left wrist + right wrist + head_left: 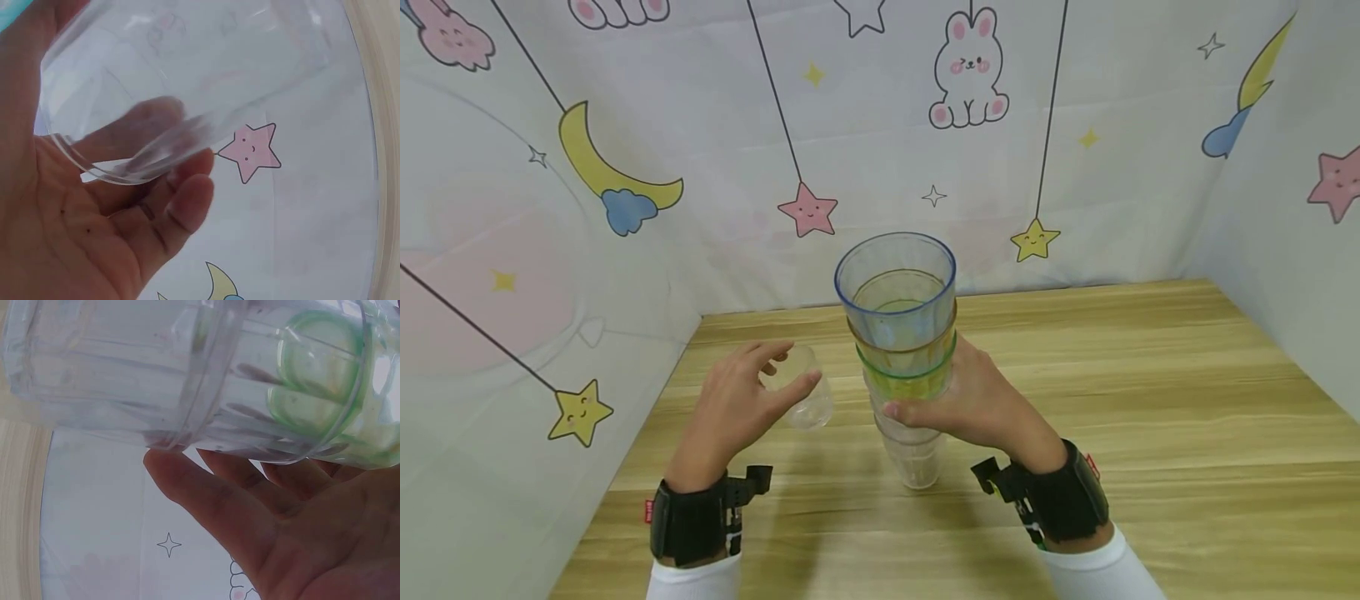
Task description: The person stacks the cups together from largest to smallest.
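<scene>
My left hand [737, 408] curls its thumb and fingers round a single clear plastic cup [812, 408] near its rim. Up close in the left wrist view, fingers show through the transparent wall of this cup [244, 62]. To the right, my right hand [985, 400] grips a tall stack of nested cups [902, 367] around its middle. At the top of the stack is a blue-rimmed cup [895, 312], above amber and green ones, with clear cups below. The right wrist view shows the clear lower part of the stack [112, 375] lying across the palm side.
Beneath both hands spreads a wood-grain table [1150, 417]. A white cloth backdrop [887, 150] printed with stars, moons and rabbits closes off the back and both sides. Dark straps [692, 521] with small mounts circle both wrists.
</scene>
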A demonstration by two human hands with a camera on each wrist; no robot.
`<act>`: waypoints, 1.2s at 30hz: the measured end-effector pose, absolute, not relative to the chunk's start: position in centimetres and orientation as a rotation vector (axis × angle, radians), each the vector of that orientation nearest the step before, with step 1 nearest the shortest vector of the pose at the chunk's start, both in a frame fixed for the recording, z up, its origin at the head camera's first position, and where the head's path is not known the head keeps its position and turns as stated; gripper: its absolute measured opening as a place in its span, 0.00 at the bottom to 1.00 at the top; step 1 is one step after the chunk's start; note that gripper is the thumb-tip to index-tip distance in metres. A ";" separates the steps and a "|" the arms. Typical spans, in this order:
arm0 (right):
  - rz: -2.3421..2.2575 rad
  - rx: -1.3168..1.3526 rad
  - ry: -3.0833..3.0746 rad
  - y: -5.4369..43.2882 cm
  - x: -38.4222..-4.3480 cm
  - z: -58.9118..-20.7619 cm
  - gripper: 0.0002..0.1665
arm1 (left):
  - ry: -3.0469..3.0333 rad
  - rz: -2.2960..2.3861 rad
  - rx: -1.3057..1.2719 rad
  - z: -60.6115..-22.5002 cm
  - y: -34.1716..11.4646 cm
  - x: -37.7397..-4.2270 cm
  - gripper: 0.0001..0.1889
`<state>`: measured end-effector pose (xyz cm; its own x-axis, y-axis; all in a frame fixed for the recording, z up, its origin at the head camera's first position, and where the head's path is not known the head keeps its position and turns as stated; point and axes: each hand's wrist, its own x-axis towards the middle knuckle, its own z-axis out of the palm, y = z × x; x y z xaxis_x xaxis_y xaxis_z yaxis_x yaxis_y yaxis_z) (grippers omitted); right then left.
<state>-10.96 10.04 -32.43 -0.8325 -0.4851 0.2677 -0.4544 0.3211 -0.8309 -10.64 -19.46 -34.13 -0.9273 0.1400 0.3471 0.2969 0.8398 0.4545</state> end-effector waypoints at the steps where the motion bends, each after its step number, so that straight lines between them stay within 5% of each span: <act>1: -1.574 -0.903 2.528 10.1 -11.0 -32.4 0.45 | -2.703 -0.743 -0.335 -34.1 -19.3 -10.6 0.33; 36: -1.581 -0.889 2.532 10.1 -11.0 -32.5 0.44 | -2.100 -0.993 -0.554 -32.0 -17.1 -9.4 0.22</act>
<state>-10.97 10.13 -32.50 -0.8368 -0.4776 0.2677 -0.4503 0.3222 -0.8327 -9.44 -17.15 -32.05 -0.6363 0.0684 0.7684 0.6374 0.6078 0.4737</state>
